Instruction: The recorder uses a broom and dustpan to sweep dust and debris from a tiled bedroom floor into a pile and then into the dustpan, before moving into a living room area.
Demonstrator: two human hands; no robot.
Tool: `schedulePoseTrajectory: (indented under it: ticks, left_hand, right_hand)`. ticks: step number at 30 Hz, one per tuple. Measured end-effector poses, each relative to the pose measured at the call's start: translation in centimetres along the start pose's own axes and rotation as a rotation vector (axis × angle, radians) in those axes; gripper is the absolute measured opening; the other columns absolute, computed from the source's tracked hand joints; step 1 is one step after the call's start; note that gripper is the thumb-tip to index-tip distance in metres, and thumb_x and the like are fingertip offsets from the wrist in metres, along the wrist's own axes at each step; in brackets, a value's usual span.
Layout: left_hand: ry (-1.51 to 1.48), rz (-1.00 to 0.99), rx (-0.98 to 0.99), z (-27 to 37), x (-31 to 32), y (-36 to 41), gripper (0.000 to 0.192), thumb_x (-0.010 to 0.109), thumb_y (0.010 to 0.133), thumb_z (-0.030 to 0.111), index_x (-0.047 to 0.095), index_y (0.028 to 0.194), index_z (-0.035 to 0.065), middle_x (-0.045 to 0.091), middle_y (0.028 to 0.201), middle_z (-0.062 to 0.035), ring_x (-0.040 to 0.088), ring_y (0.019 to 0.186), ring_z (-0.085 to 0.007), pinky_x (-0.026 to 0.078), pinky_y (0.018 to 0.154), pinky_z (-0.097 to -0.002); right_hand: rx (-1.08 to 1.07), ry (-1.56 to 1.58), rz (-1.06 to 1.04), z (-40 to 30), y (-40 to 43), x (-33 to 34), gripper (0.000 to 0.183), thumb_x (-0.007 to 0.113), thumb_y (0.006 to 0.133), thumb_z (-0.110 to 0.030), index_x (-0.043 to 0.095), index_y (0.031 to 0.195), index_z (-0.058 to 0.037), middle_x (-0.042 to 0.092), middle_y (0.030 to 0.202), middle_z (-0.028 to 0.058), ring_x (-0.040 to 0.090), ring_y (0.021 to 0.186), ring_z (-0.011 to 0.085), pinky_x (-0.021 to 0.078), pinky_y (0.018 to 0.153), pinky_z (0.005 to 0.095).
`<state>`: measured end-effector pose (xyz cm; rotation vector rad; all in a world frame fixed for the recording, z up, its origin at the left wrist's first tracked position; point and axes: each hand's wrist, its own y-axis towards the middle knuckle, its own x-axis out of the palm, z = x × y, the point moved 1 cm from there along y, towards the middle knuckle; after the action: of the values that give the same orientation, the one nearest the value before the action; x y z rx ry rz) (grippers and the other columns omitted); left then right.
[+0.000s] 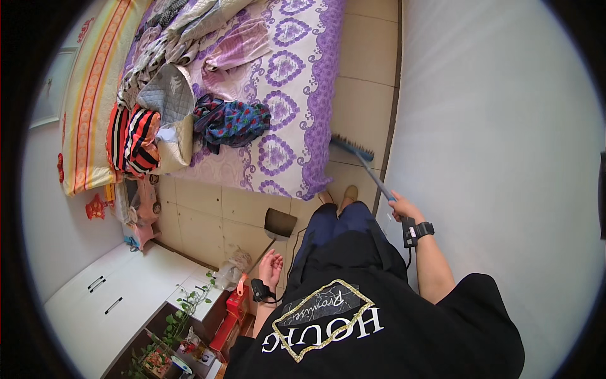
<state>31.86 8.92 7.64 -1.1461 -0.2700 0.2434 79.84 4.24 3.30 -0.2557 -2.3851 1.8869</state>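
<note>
My right hand (pixel 405 208) grips the end of a blue-grey broom handle (pixel 373 177). The broom's head (pixel 352 147), with dark bristles, lies low over the tiles between the bed's purple-edged cover and the wall. My left hand (pixel 271 268) is empty, its fingers loosely curled, beside the thin handle of a long-handled dustpan (pixel 280 223). The dustpan stands on the floor left of my legs; its handle's orange end (pixel 242 284) is next to my left wrist. I cannot see my left hand touching it.
A bed with a purple heart-patterned cover (pixel 284 68) bears crumpled clothes (pixel 236 123) and a folded quilt (pixel 165 92). The white wall (pixel 483 142) is close on my right. At lower left are a white cabinet (pixel 113 298), a trailing plant (pixel 176 320) and red boxes (pixel 226 331). A dark cord hangs by my left leg.
</note>
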Motion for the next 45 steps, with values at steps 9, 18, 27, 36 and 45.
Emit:
schedulePoseTrajectory:
  ticks: [9,18,27,36,45]
  left_hand:
    - [0.030,0.061,-0.018,-1.6,-3.2,-2.2,0.026,0.042,0.082,0.008,0.044,0.107,0.0027,0.055,0.081,-0.0102,0.054,0.070,-0.0162,0.046,0.063,-0.0244]
    - [0.657,0.245,0.291,0.8,-12.8,-0.1,0.027,0.050,0.075,0.008,0.050,0.102,0.0027,0.055,0.086,-0.0086,0.053,0.078,-0.0168,0.044,0.068,-0.0254]
    - [1.353,0.449,0.683,3.6,-26.8,4.9,0.044,0.061,0.065,0.024,0.050,0.103,0.0041,0.050,0.102,-0.0185,0.047,0.095,-0.0309,0.037,0.084,-0.0373]
    - [1.552,0.138,0.478,3.0,-33.5,8.4,0.070,0.063,0.061,0.032,0.036,0.119,0.0054,0.049,0.105,-0.0222,0.046,0.100,-0.0334,0.037,0.085,-0.0380]
    - [1.075,-0.006,0.284,1.8,-33.5,7.7,0.041,0.056,0.070,0.013,0.048,0.109,0.0025,0.055,0.063,-0.0066,0.050,0.043,-0.0115,0.043,0.039,-0.0248]
  right_hand:
    - [-0.447,-0.216,0.339,-5.1,15.2,-3.3,0.060,0.045,0.073,-0.018,0.022,0.128,-0.0095,0.057,0.068,0.0158,0.054,0.053,0.0237,0.0428,0.053,0.0333]
    - [-0.153,0.456,-0.205,1.3,8.0,2.8,0.070,0.048,0.075,-0.008,0.009,0.131,-0.0217,0.048,0.056,0.0047,0.045,0.042,0.0143,0.0335,0.037,0.0299]
    - [-0.113,-0.393,-0.013,17.6,3.8,20.7,0.079,0.050,0.065,-0.014,0.010,0.132,-0.0139,0.055,0.097,0.0206,0.054,0.085,0.0269,0.0410,0.071,0.0323]
    - [-0.067,-0.328,0.057,24.6,-2.3,30.2,0.056,0.047,0.080,-0.014,0.023,0.129,-0.0217,0.048,0.061,0.0071,0.045,0.046,0.0144,0.0379,0.041,0.0293]
    - [0.022,0.164,0.109,25.3,-7.6,27.8,0.054,0.045,0.081,-0.017,0.020,0.129,-0.0236,0.038,0.052,0.0019,0.037,0.040,0.0103,0.0336,0.037,0.0250]
